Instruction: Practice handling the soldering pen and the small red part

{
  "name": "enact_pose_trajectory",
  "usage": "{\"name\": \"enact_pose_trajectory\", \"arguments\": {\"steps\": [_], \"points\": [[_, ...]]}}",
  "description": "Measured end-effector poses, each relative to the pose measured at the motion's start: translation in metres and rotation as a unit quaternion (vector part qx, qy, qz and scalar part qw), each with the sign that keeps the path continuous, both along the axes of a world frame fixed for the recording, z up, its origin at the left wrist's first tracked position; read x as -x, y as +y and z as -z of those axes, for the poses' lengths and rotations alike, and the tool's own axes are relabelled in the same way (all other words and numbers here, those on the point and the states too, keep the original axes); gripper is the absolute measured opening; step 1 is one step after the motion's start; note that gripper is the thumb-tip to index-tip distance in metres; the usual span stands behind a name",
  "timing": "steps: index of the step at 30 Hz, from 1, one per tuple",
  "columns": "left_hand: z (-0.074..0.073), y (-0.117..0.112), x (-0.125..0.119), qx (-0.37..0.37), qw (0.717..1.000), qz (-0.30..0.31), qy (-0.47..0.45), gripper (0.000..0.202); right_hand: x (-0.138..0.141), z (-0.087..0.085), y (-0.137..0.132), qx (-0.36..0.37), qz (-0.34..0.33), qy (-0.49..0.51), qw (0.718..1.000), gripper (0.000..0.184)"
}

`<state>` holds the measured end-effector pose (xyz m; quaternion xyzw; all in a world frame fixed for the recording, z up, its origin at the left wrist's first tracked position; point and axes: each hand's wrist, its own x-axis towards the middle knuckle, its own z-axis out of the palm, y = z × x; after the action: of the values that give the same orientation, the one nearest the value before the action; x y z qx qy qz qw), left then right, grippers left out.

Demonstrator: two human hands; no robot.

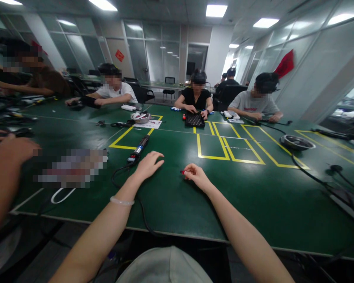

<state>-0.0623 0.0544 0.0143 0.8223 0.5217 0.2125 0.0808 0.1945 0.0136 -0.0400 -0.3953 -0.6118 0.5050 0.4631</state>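
Observation:
My left hand [148, 164] rests on the green table [194, 196] with its fingers spread and loosely curved, holding nothing. It lies just right of a black corded tool with a blue and red body [139, 149]. My right hand [194, 175] is closed in a pinch on a small red object [182, 171] at the tabletop. The two hands are about a hand's width apart.
Yellow tape rectangles [224, 147] mark the table's middle. A black cable [141, 212] runs off the near edge. A metal bowl [297, 142] sits at the right, another bowl [141, 117] farther back. Several people work across the table; another person's arm [2, 173] is at left.

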Motion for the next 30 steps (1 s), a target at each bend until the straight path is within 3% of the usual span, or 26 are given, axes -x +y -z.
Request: {"name": "enact_pose_trajectory", "arguments": {"steps": [3,5,9,12,18,24,30], "points": [[0.001,0.018,0.044,-0.038,0.977,-0.194,0.077,0.05,0.001,0.003,0.001,0.001,-0.003,0.007,1.0,0.034],[0.003,0.025,0.067,-0.009,0.958,-0.263,0.11,0.06,0.001,0.004,0.001,0.002,-0.003,0.009,1.0,0.034],[0.01,0.038,0.091,0.11,0.948,-0.265,0.135,0.064,0.001,0.004,0.001,0.007,-0.001,0.002,1.0,0.032],[0.013,0.045,0.092,0.135,0.95,-0.245,0.142,0.062,0.001,0.003,0.001,0.005,0.0,-0.012,1.0,0.032],[0.007,0.036,0.067,0.089,0.954,-0.222,0.181,0.061,0.003,0.001,-0.001,-0.005,-0.003,-0.053,0.999,0.031],[-0.005,0.007,0.016,0.068,0.957,-0.188,0.212,0.055,0.003,0.003,-0.001,-0.011,-0.005,-0.065,0.998,0.03],[-0.003,-0.025,-0.037,0.048,0.972,-0.108,0.2,0.05,0.008,0.003,-0.004,-0.092,0.037,-0.114,0.989,0.022]]}}
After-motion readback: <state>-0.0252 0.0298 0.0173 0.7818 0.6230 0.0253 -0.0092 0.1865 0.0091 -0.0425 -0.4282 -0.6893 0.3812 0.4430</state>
